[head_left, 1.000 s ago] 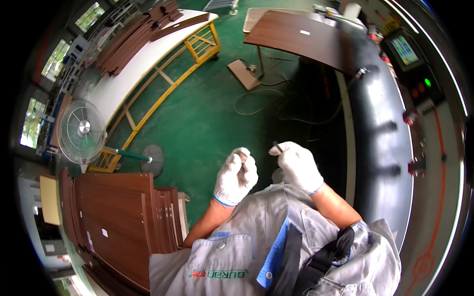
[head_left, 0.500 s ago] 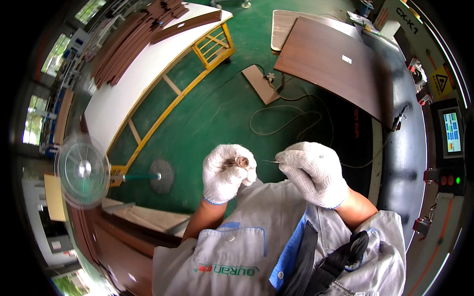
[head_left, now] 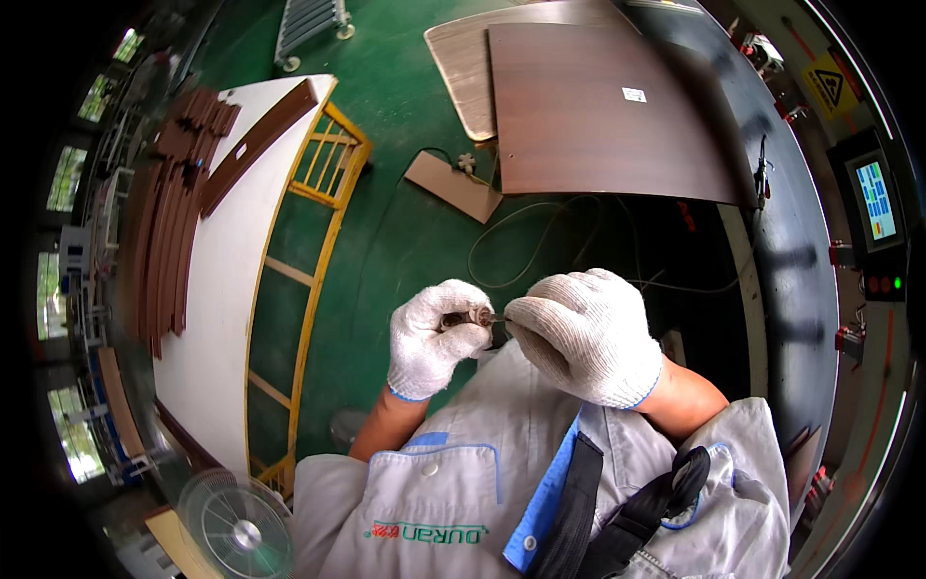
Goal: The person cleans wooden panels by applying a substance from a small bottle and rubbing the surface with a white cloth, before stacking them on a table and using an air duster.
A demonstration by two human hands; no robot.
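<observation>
In front of my chest, my left hand [head_left: 424, 340], in a white knitted glove, is closed round a small brownish cylindrical piece [head_left: 479, 316] with a round end facing right. Its exact kind I cannot make out. My right hand [head_left: 590, 338], gloved the same way, pinches a thin metal pin-like piece [head_left: 499, 320] between thumb and forefinger. The thin piece points left and its tip meets the round end, or lies just in front of it. Most of the thin piece is hidden by the right fingers.
A white-topped table [head_left: 217, 328] with a yellow frame bears stacked brown strips [head_left: 166, 241] at left. Ahead right lies a large brown panel [head_left: 598, 116] beside a dark machine bed [head_left: 796, 289] with a screen [head_left: 876, 201]. A fan [head_left: 227, 526] stands lower left; a cable [head_left: 482, 275] loops across the green floor.
My hands have come together, bringing the thin metal piece from a gap away to the cylindrical piece's round end. The whole view has turned to the right.
</observation>
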